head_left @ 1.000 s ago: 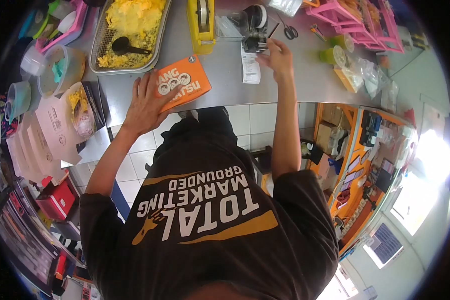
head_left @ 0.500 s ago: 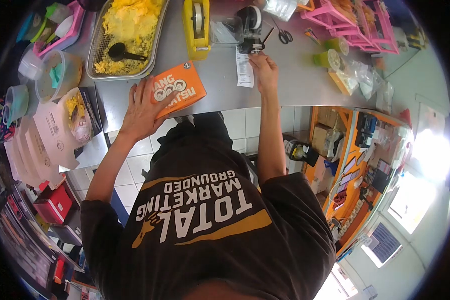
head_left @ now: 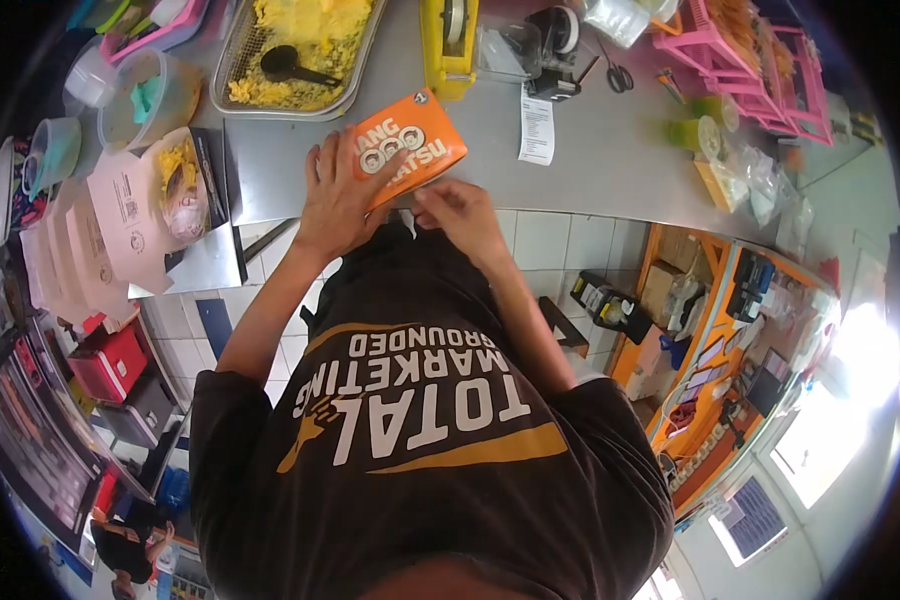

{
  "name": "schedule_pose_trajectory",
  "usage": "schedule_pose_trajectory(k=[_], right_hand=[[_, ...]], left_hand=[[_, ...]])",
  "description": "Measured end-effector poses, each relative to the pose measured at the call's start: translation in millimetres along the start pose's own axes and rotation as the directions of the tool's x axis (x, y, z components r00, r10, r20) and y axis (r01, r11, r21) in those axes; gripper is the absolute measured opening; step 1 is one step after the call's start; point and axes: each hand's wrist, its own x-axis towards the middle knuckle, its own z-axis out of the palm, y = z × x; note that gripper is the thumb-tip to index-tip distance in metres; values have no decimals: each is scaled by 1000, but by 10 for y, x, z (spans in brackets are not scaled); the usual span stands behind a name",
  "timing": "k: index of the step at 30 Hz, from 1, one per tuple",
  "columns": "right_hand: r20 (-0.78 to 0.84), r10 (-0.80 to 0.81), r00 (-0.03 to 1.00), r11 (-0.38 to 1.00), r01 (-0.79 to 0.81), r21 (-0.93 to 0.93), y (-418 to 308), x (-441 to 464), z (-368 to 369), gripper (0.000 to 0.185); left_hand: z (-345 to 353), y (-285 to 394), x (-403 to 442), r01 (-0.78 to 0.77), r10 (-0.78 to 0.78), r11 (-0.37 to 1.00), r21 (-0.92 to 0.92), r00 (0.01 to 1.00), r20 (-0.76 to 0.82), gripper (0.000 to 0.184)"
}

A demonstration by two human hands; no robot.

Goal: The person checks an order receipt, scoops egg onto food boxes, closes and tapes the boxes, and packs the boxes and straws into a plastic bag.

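Note:
An orange cardboard box [head_left: 436, 135] with white lettering sits at the near edge of the steel table. My left hand [head_left: 342, 195] grips its left side, fingers over the top and thumb across the printed face. Close to the box's near right edge, my right hand [head_left: 457, 213] has thumb and forefinger pinched together; whatever is between them is too small to make out. A printed paper slip [head_left: 536, 128] lies flat to the right, by a black tape dispenser [head_left: 560, 50]. Behind the box stands a yellow tape dispenser [head_left: 450, 55].
At the back left is a metal tray [head_left: 270, 113] of yellow food with a black spoon [head_left: 288, 66]. An open food box [head_left: 175, 180] and plastic tubs [head_left: 140, 105] are at left. Scissors [head_left: 618, 78] and pink baskets [head_left: 720, 62] lie right. Another person [head_left: 125, 550] is at lower left.
My right hand has left the black tape dispenser and paper slip and come down to the box's near edge. My left hand stays on the box. The whole view has shifted slightly.

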Motion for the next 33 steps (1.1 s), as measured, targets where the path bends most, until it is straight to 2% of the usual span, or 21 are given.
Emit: schedule_pose_trajectory(k=[3, 7, 9, 10, 13, 15, 16, 18, 19, 20, 21, 22, 24, 25, 27, 28, 30, 31, 32, 33], right_hand=[[-32, 78, 996, 997, -77, 13, 163, 117, 174, 20], [-60, 56, 997, 996, -51, 75, 182, 141, 210, 21], [-42, 93, 995, 990, -88, 110, 176, 149, 199, 19], [-43, 93, 995, 990, -88, 110, 203, 161, 193, 19], [-30, 10, 1000, 996, -7, 87, 255, 180, 156, 19], [56, -102, 993, 994, 104, -29, 236, 204, 76, 19], [55, -103, 993, 994, 104, -30, 271, 221, 47, 19], [71, -279, 958, 926, 288, -244, 312, 270, 9, 15], [73, -281, 957, 924, 290, -248, 303, 285, -9, 15], [83, -474, 876, 785, 464, -411, 288, 300, -36, 13], [130, -641, 757, 587, 591, -553, 275, 316, -65, 13], [133, -642, 755, 582, 593, -557, 273, 340, -122, 13], [317, -732, 603, 185, 623, -760, 239, 410, -261, 17], [324, -734, 597, 179, 630, -756, 49, 371, -218, 17], [521, -674, 523, -94, 639, -763, -330, 291, -135, 17], [535, -672, 512, -98, 654, -750, -408, 303, -136, 17], [837, -442, 322, -401, 764, -506, -540, 437, -105, 21], [871, -352, 343, -405, 783, -472, -511, 461, -94, 19], [898, -326, 297, -376, 831, -411, -509, 529, -133, 26], [923, -295, 247, -345, 873, -344, -529, 615, -106, 34]], left_hand=[[-16, 25, 4, 27, -27, 1000, -3, 999, 42, 66], [-2, 24, 4, 32, -31, 999, -13, 998, 52, 66], [14, 41, 20, 30, -29, 999, -17, 998, 48, 66], [21, 76, 45, 42, -42, 999, -26, 999, 10, 66], [96, 128, 70, 61, -63, 997, -37, 997, -48, 62], [121, 122, 85, 66, -69, 997, -36, 995, -74, 58], [122, 119, 78, 59, -61, 998, -27, 996, -71, 58], [118, 108, 66, 54, -55, 998, -17, 996, -73, 57], [116, 107, 59, 49, -49, 999, -13, 996, -71, 57], [119, 110, 58, 44, -45, 999, -10, 996, -71, 57], [129, 108, 56, 46, -47, 999, -13, 996, -78, 57], [142, 107, 46, 39, -41, 999, -14, 995, -95, 57], [151, 102, 53, 39, -40, 999, -12, 992, -122, 57], [144, 94, 52, 33, -36, 999, -24, 992, -120, 57], [143, 83, 31, 41, -44, 999, -28, 992, -122, 58], [152, 86, 20, 39, -42, 999, -33, 993, -111, 59], [189, 49, -21, 85, -85, 996, -6, 991, -107, 60], [228, 27, -52, 41, -55, 995, -86, 984, -167, 62], [207, -35, -101, -2, -34, 988, -152, 971, -235, 64], [143, -79, -158, 59, -86, 992, -115, 966, -245, 64]])
